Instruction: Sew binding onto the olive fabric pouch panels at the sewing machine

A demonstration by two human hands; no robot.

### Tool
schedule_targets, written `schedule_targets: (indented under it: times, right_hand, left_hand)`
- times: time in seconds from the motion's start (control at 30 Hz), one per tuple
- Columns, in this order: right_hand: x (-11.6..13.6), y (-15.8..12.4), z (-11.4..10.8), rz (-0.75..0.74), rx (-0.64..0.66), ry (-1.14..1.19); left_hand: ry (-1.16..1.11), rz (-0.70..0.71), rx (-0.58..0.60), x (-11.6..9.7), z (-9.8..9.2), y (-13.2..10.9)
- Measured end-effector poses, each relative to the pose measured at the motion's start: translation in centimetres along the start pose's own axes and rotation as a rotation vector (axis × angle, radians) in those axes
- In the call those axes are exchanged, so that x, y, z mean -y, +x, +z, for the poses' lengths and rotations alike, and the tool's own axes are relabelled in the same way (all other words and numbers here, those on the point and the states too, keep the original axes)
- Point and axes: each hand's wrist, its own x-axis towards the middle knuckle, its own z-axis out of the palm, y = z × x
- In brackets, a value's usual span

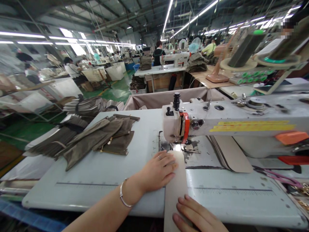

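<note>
A beige, round-ended fabric panel (177, 187) lies lengthwise under the front of the sewing machine (175, 124), its far end by the needle area. My left hand (158, 169) rests flat on the panel's left side close to the presser foot, fingers stretched out. Lower down, my right hand (196, 214) lies over the panel's right edge with its fingers extended; its underside is hidden. A stack of similar beige panels (233, 156) sits beneath the machine arm. On the left of the table lie dark olive fabric pieces with gold zippers (113, 137).
The pale table (145, 196) carries a printed ruler line. Bundled fabric stacks (82, 106) stand beyond its left side. Pink-handled scissors (280, 177) lie at right, below large thread cones (247, 48). A fabric-lined bin (149, 98) is behind. Other people work at stations further back.
</note>
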Motion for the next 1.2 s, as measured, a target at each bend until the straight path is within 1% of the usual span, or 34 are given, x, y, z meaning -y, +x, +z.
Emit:
schedule_targets:
  times: [0.07, 0.2, 0.4, 0.5, 0.6, 0.73, 0.83, 1.2]
  right_hand:
    - [-0.7, -0.1, -0.3, -0.043, 0.032, 0.037]
    - [-1.6, -0.5, -0.2, -0.001, 0.006, 0.063]
    - [-1.3, -1.0, 0.6, -0.005, 0.013, -0.027]
    - [-1.4, -1.4, 1.3, 0.029, -0.007, -0.002]
    - [-1.7, -1.8, 1.9, 0.067, 0.017, 0.042]
    - [-2.0, -1.7, 2.0, 0.12, 0.049, 0.077]
    - [-2.2, -1.5, 1.9, 0.147, 0.05, 0.103]
    - [-2.0, -1.4, 2.3, 0.188, 0.06, 0.104]
  left_hand:
    - [0.002, -0.029, -0.015, 0.2, 0.0, 0.0]
    - [0.014, -0.073, -0.031, 0.5, 0.2, 0.0]
    - [0.028, -0.071, -0.056, 0.7, 0.3, -0.1]
    - [0.039, -0.087, -0.053, 0.8, 0.3, 0.0]
    - [0.038, -0.115, -0.043, 0.8, 0.4, 0.1]
    - [0.047, -0.143, -0.028, 1.0, 0.7, 0.2]
    - [0.054, -0.158, -0.02, 1.0, 0.8, 0.3]
    - [0.04, -0.186, -0.008, 1.0, 0.9, 0.3]
